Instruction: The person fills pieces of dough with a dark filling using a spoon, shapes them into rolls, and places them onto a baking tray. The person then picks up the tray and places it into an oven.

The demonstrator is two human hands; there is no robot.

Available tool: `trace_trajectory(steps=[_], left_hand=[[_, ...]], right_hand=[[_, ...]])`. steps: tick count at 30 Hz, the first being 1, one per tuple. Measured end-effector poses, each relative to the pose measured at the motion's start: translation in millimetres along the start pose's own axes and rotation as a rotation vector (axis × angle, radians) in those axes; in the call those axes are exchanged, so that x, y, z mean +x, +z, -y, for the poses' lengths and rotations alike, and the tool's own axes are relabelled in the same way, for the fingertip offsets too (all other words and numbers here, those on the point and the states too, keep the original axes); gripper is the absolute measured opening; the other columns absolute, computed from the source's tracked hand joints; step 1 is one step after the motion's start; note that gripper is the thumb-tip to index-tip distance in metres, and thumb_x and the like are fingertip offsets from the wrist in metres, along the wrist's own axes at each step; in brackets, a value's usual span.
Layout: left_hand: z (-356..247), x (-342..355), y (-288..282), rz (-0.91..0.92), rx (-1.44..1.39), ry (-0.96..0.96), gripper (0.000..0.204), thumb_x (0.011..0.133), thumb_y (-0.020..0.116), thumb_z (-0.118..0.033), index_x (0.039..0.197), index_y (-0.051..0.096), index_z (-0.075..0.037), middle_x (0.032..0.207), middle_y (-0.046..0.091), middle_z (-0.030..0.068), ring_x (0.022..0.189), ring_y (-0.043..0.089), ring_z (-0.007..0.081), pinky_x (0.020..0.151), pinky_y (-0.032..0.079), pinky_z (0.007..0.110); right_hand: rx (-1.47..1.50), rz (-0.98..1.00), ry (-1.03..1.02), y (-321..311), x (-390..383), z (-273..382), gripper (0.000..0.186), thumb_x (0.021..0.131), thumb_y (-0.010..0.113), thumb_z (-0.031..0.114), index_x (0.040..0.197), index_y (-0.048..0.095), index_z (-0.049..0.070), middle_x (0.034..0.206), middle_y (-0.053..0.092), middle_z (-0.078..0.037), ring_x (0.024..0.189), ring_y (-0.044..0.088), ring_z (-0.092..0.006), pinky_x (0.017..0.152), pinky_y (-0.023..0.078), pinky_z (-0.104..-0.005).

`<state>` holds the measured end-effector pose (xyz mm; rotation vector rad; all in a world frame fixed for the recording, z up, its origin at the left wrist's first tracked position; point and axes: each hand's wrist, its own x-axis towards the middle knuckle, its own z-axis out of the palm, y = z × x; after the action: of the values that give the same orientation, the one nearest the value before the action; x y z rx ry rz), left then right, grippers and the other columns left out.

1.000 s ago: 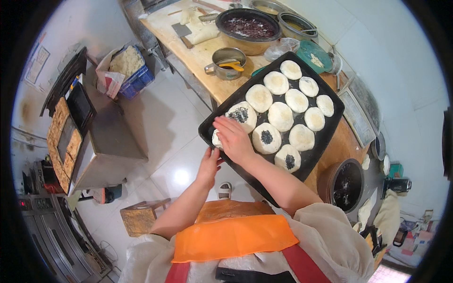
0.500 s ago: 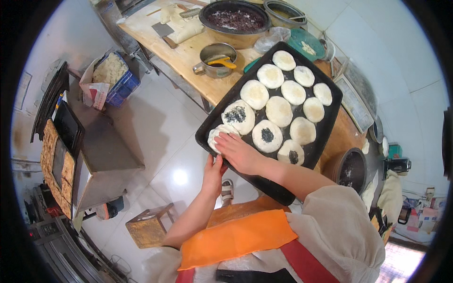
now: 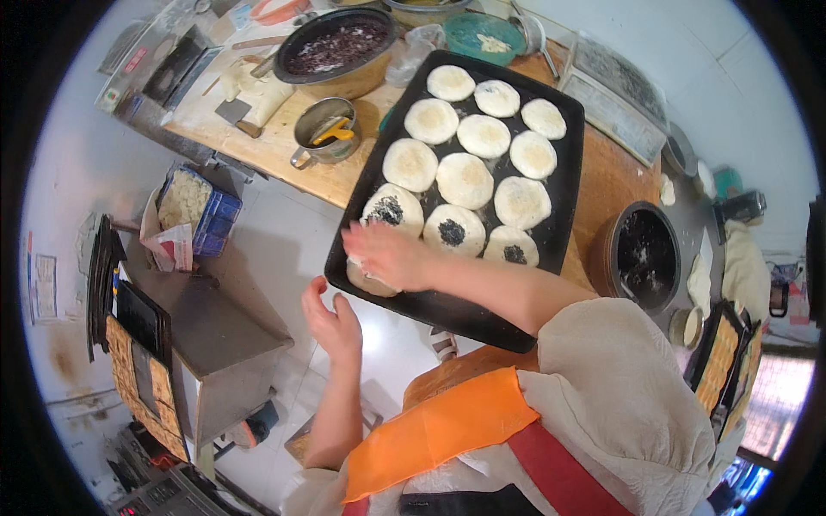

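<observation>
Black rectangular tray (image 3: 555,228), pointing lengthwise away, holds round white dough discs (image 3: 465,181); right hand (image 3: 391,256) flat over one, left hand (image 3: 334,322) loosely parted.

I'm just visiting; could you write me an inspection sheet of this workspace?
Surface: wooden table, bearing a black tray partly overhanging its edge.
Job's things: thirteen pale dough discs on the tray, three showing dark topping; corner disc partly hidden.
Clutter: metal mug with yellow-handled utensil, tan basin, green bowl, scraper.
Grip: left hand beside the tray, holding nothing visible; right hand over the corner disc, contact unclear.
Cables: nothing clearly seen.
Surroundings: blue crate, metal cabinet, tiled wall.
</observation>
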<state>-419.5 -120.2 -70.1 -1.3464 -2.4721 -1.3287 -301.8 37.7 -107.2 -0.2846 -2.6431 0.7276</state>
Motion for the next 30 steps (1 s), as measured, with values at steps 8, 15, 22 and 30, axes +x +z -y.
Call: trace_trajectory(steps=[8, 15, 22, 30], left_hand=[[-15, 55, 63, 0.954, 0.354, 0.268, 0.02, 0.09, 0.054, -0.02, 0.094, 0.066, -0.005, 0.088, 0.067, 0.0218, 0.086, 0.064, 0.0408, 0.074, 0.051, 0.049], [-19, 62, 39, 0.982, 0.535, 0.254, 0.017, 0.08, 0.052, -0.005, 0.092, 0.064, -0.003, 0.084, 0.065, 0.0225, 0.081, 0.063, 0.039, 0.071, 0.049, 0.046], [-144, -23, 90, 0.489, -0.134, 0.128, 0.049, 0.084, 0.048, 0.006, 0.132, 0.053, -0.001, 0.109, 0.065, 0.0145, 0.094, 0.063, 0.0256, 0.081, 0.049, 0.036], [-420, -96, 160, 0.76, -0.196, 0.357, 0.034, 0.08, 0.054, 0.005, 0.113, 0.063, 0.002, 0.105, 0.068, 0.018, 0.097, 0.066, 0.0284, 0.083, 0.051, 0.035]], right_hand=[[0.199, -0.403, 0.255, -73, -11, -11, 0.034, 0.078, 0.065, 0.025, 0.1, 0.065, -0.001, 0.101, 0.06, -0.017, 0.097, 0.056, -0.0354, 0.087, 0.045, -0.0451], [-0.229, -0.687, 0.261, -257, -219, 22, 0.032, 0.082, 0.07, 0.017, 0.11, 0.065, 0.001, 0.122, 0.062, -0.016, 0.112, 0.06, -0.0305, 0.095, 0.05, -0.0419], [-0.43, -0.728, 1.489, -361, -541, -167, 0.063, 0.067, 0.076, 0.009, 0.128, 0.06, 0.017, 0.14, 0.05, -0.017, 0.124, 0.053, -0.034, 0.1, 0.046, -0.0417], [-0.327, -0.242, 1.288, -382, -561, -293, 0.051, 0.065, 0.073, 0.007, 0.115, 0.065, 0.016, 0.115, 0.063, -0.015, 0.106, 0.059, -0.0345, 0.094, 0.047, -0.045]])
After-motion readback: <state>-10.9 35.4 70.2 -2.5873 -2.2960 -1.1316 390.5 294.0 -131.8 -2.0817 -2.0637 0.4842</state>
